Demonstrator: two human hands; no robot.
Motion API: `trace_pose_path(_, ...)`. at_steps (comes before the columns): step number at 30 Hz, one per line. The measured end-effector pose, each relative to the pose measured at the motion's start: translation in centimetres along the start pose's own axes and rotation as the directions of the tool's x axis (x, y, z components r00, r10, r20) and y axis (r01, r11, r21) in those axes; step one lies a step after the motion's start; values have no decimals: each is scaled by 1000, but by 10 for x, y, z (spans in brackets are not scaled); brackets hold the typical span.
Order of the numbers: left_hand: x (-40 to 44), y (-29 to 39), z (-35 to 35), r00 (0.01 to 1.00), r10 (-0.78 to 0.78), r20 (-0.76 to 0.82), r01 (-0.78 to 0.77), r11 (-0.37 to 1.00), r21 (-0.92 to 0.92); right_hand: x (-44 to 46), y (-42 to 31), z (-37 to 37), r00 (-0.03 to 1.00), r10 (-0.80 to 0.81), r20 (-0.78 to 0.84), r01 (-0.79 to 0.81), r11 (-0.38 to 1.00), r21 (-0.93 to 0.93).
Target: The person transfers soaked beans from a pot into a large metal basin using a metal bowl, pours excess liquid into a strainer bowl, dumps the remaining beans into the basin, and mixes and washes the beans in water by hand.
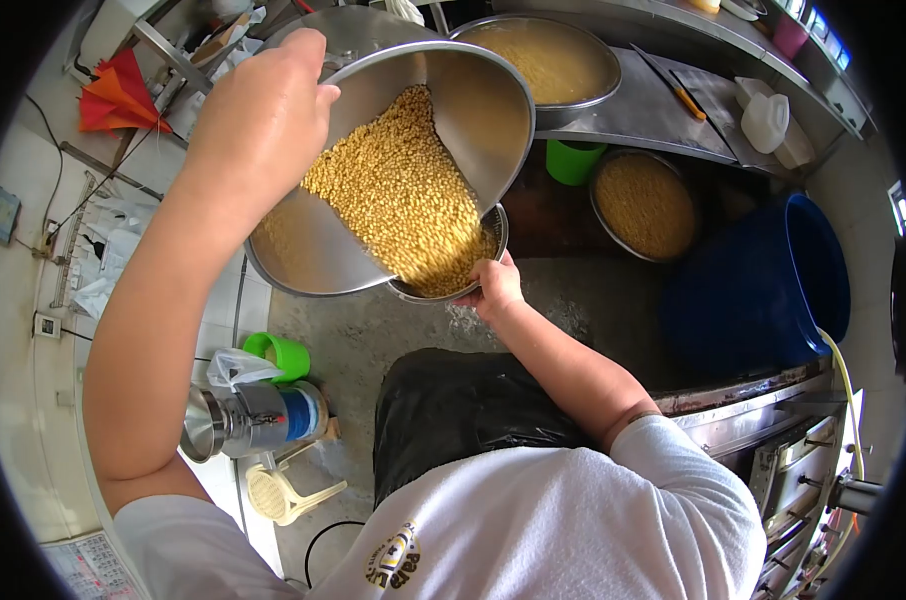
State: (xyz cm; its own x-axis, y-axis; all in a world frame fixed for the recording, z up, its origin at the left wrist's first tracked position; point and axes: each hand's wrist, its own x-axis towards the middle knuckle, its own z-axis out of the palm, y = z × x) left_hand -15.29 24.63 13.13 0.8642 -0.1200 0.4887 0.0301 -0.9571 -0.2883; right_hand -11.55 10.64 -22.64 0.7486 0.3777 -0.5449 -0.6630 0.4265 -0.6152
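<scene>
A large metal bowl [483, 110] is tilted steeply, and yellow beans [398, 185] slide down inside it toward its lower edge. My left hand [278, 95] grips the bowl's upper left rim, with fingers closed. Under the bowl's low edge, my right hand [495, 285] holds a smaller metal strainer [499, 232] by its right side. Beans pour into the strainer, which the big bowl partly hides.
Behind stands a metal bowl of liquid and beans [543, 60] on a steel counter [633, 115]. Right are a green container [573, 162], a bowl of beans [645, 205] and a blue barrel [743, 280]. A machine [248, 415] and plastic stool [288, 495] stand lower left.
</scene>
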Motion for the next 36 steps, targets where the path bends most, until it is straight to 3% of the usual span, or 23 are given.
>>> trace_pose_path(5, -2, 9, -27, 998, -59, 4, 59, 997, 43, 0, -11, 14, 998, -27, 57, 25, 999, 27)
trace_pose_path(14, -15, 21, -65, 991, -9, -133, 18, 998, 64, -12, -22, 40, 992, -43, 115, 36, 998, 60)
trace_pose_path(16, -15, 23, -72, 989, -120, -91, 124, 991, 44, -12, -23, 41, 990, -50, 132, 38, 995, 91)
trace_pose_path(20, -10, -8, -61, 989, -70, -131, 79, 995, 59, -12, -20, 25, 980, -71, 188, 62, 997, 53)
trace_pose_path(23, -5, -27, -35, 989, -139, -53, 142, 989, 51, -7, -13, -7, 993, 8, 120, -8, 1000, -3)
trace_pose_path(26, -8, -37, 2, 977, -210, -39, 204, 972, -116, -8, -2, -54, 993, 109, 45, -108, 994, -26)
trace_pose_path(29, -4, -51, 40, 897, -392, 205, 422, 897, -131, 3, 20, -117, 994, 106, -5, -106, 994, -2)
trace_pose_path(30, -8, -63, 58, 901, -371, 224, 408, 901, -148, 0, 24, -135, 995, 97, -13, -97, 995, 8)
trace_pose_path(32, -16, -79, 90, 855, -395, 336, 512, 748, -422, -5, 28, -178, 990, 119, -71, -118, 993, 17)
trace_pose_path(33, -16, -76, 95, 860, -372, 350, 500, 749, -433, 6, 42, -211, 993, 99, -58, -99, 995, 9)
trace_pose_path(35, -21, -75, 95, 551, -498, 670, 834, 284, -474, 10, 53, -250, 997, 61, -53, -58, 997, 56)
trace_pose_path(36, -26, -73, 99, 557, -479, 678, 830, 289, -477, 6, 52, -267, 996, 57, -71, -52, 996, 67)
